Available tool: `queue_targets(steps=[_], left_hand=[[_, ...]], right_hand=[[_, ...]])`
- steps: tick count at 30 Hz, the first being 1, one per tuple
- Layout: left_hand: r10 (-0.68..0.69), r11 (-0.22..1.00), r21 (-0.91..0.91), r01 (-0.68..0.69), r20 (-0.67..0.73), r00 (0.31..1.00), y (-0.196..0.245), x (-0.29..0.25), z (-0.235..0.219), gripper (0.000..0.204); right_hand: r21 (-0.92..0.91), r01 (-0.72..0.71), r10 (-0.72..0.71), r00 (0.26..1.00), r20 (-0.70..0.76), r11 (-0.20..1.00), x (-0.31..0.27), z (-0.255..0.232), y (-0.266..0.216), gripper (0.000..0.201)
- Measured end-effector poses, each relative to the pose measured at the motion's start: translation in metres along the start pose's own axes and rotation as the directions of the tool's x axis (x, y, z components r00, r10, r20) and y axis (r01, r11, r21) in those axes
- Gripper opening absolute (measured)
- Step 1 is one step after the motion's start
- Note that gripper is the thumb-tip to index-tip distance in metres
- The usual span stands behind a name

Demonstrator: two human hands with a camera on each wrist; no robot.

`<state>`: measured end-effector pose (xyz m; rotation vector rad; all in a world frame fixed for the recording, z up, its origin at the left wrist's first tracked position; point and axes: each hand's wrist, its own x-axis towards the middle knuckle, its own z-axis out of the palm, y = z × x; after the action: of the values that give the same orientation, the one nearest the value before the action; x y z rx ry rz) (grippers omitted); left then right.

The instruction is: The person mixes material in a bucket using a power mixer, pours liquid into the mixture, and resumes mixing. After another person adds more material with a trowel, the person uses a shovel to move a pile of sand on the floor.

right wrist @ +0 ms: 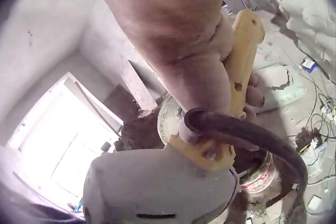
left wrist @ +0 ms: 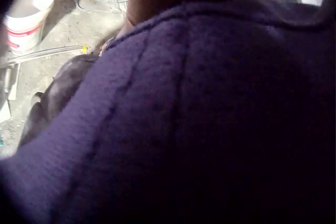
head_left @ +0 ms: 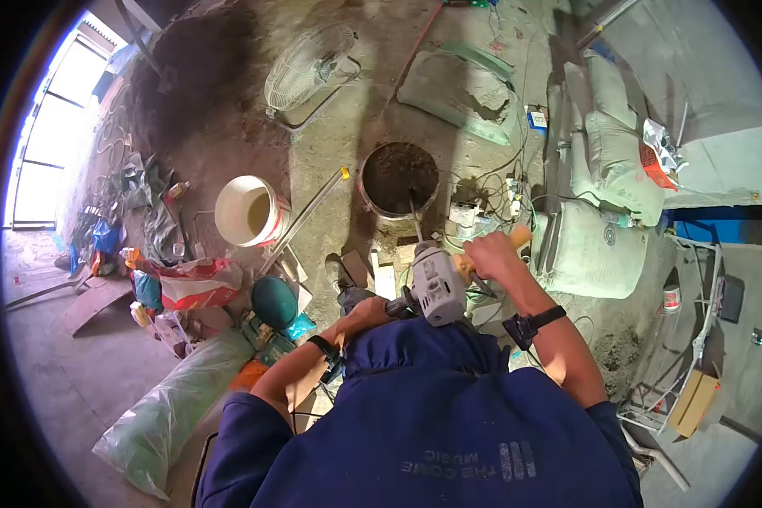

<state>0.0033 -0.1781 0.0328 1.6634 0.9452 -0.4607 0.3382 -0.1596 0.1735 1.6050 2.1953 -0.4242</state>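
Note:
A grey power mixer (head_left: 438, 284) with a yellow rear handle (head_left: 521, 236) lies against the front of the dark blue top. Its shaft (head_left: 416, 212) reaches into a bucket (head_left: 361, 188) of dark, wet-looking material. My right hand (head_left: 493, 256) grips the yellow handle; in the right wrist view, the fingers of the right hand (right wrist: 210, 79) curl round that handle (right wrist: 244, 56), beside a thick black cable (right wrist: 257, 136). At the mixer's black side handle (head_left: 400, 306) my left hand (head_left: 368, 314) holds on. Blue fabric (left wrist: 173, 103) hides most of the left wrist view.
A white bucket (head_left: 278, 222) of cloudy liquid stands left of the mixing bucket, with a metal bar (head_left: 306, 213) between them. Beyond are a fan (head_left: 309, 68) and an opened sack (head_left: 449, 93). Stacked sacks (head_left: 597, 245) and loose cables lie right; bags and plastic wrap (head_left: 178, 402) lie left.

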Motion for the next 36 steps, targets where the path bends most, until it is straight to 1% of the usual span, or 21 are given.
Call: queue_targets(steps=[2,4,7,8,10,13,18,22,24,26,28,30,32,34,36], left_hand=[[-0.008,1.000,0.009,0.008,-0.003,1.000,0.003,-0.005,-0.001,0.058],[-0.016,1.000,0.018,0.016,-0.005,1.000,0.008,-0.011,-0.005,0.058],[-0.032,1.000,0.000,0.032,0.010,0.999,0.011,-0.018,-0.007,0.058],[-0.043,0.999,0.019,0.043,0.019,0.999,0.011,-0.019,-0.007,0.058],[-0.053,0.998,0.040,0.052,0.027,0.998,0.013,-0.019,-0.006,0.058],[-0.072,0.995,0.076,0.071,0.011,0.997,0.012,-0.020,-0.002,0.060],[-0.027,0.999,0.043,0.028,-0.020,0.999,0.015,-0.029,-0.004,0.060],[-0.030,0.996,0.084,0.033,-0.029,0.999,0.017,-0.028,-0.005,0.059],[-0.042,0.995,0.094,0.047,-0.056,0.998,0.015,-0.026,-0.003,0.047],[-0.031,0.994,0.103,0.039,-0.075,0.997,0.018,-0.029,-0.003,0.047],[-0.021,0.994,0.108,0.032,-0.097,0.995,0.025,-0.036,-0.009,0.047],[0.015,0.997,0.080,-0.008,-0.083,0.996,0.031,-0.043,-0.015,0.047],[0.013,0.996,0.091,-0.005,-0.083,0.996,0.037,-0.048,-0.018,0.048],[0.010,0.994,0.105,-0.001,-0.081,0.997,0.040,-0.050,-0.019,0.049],[-0.012,0.991,0.128,0.024,-0.097,0.995,0.041,-0.050,-0.017,0.047]], right_hand=[[0.007,-0.007,0.007,1.000,0.012,1.000,-0.003,-0.001,-0.002,0.015],[0.025,-0.018,0.016,0.997,0.072,1.000,-0.006,0.000,-0.003,0.015],[0.042,-0.025,0.021,0.995,0.093,0.999,-0.011,-0.002,-0.006,0.016],[0.042,-0.026,0.022,0.995,0.093,0.999,-0.013,0.001,-0.007,0.016],[0.042,-0.014,0.012,0.999,0.033,0.999,-0.016,0.007,-0.006,0.016],[0.041,-0.010,0.008,0.999,0.036,0.999,-0.016,0.010,-0.007,0.016],[0.058,-0.020,0.016,0.998,0.067,0.998,-0.018,0.008,-0.010,0.015],[0.068,-0.029,0.024,0.996,0.081,0.997,-0.021,0.008,-0.010,0.015],[0.071,-0.023,0.019,0.998,0.067,0.997,-0.021,0.018,-0.006,0.015],[0.072,-0.019,0.015,0.998,0.056,0.997,-0.024,0.021,-0.005,0.015],[0.068,-0.059,0.049,0.990,0.130,0.996,-0.025,0.018,-0.006,0.019],[0.063,-0.059,0.050,0.989,0.136,0.996,-0.026,0.023,-0.004,0.019],[0.057,-0.058,0.049,0.989,0.140,0.997,-0.027,0.025,-0.003,0.019],[0.050,-0.041,0.036,0.993,0.109,0.998,-0.028,0.024,-0.004,0.019],[0.047,-0.037,0.031,0.993,0.117,0.998,-0.026,0.024,-0.003,0.018]])
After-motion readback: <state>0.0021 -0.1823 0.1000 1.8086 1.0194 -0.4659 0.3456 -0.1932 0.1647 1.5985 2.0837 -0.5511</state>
